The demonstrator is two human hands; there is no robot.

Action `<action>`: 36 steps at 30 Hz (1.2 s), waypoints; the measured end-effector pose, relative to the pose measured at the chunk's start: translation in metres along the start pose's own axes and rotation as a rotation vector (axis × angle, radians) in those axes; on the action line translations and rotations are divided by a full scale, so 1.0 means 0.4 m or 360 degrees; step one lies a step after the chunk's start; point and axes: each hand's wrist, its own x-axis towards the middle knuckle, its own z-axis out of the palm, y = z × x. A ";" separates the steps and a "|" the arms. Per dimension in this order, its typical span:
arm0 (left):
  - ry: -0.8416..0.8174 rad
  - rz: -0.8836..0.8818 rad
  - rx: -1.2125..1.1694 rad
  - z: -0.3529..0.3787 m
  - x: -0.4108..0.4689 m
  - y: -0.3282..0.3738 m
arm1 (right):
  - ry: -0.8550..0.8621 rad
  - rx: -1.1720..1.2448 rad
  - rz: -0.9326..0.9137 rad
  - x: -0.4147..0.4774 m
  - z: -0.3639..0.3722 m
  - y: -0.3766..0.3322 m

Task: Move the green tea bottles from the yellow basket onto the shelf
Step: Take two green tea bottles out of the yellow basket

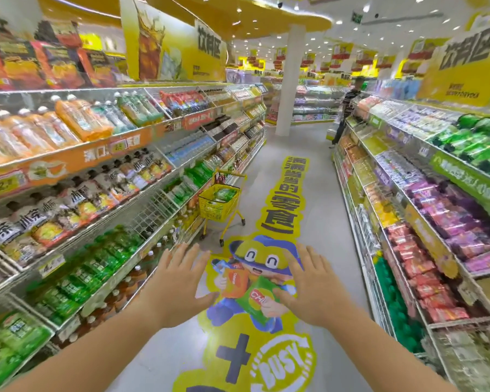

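A yellow basket point(207, 205) on a wheeled yellow frame stands in the aisle ahead, close to the left shelving. Green tea bottles point(223, 194) lie inside it. More green bottles point(194, 173) fill the left shelf just beside the basket. My left hand point(178, 281) and my right hand point(309, 284) are stretched out in front of me over the floor, palms down, fingers spread and straight. Both hold nothing and are well short of the basket.
Long shelves point(153, 171) of bottled drinks run along the left, snack shelves point(408, 199) along the right. A white pillar point(290, 80) stands at the aisle's far end. A person point(345, 108) stands by the right shelving far off. A yellow floor sticker point(283, 193) runs down the aisle.
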 end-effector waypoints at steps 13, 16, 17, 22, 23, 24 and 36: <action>-0.0073 -0.0070 0.0076 0.125 0.564 -0.145 | -0.0012 -0.0002 -0.0175 0.600 0.103 0.101; -0.0114 -0.0086 0.0115 0.160 0.713 -0.228 | 0.0038 -0.0033 -0.0130 0.753 0.127 0.109; -0.0113 -0.0090 0.0115 0.165 0.762 -0.257 | 0.0012 -0.0039 -0.0117 0.807 0.134 0.110; -0.0162 -0.0104 0.0159 0.186 1.013 -0.382 | -0.0025 -0.0033 -0.0067 1.065 0.155 0.126; -0.0173 -0.0114 0.0157 0.190 1.063 -0.400 | -0.0032 -0.0028 -0.0054 1.113 0.164 0.131; -0.0187 -0.0121 0.0150 0.196 1.111 -0.415 | -0.0043 -0.0023 -0.0040 1.158 0.174 0.136; -0.0252 -0.0161 0.0118 0.372 1.675 -0.462 | -0.0058 0.0134 -0.0037 1.693 0.332 0.324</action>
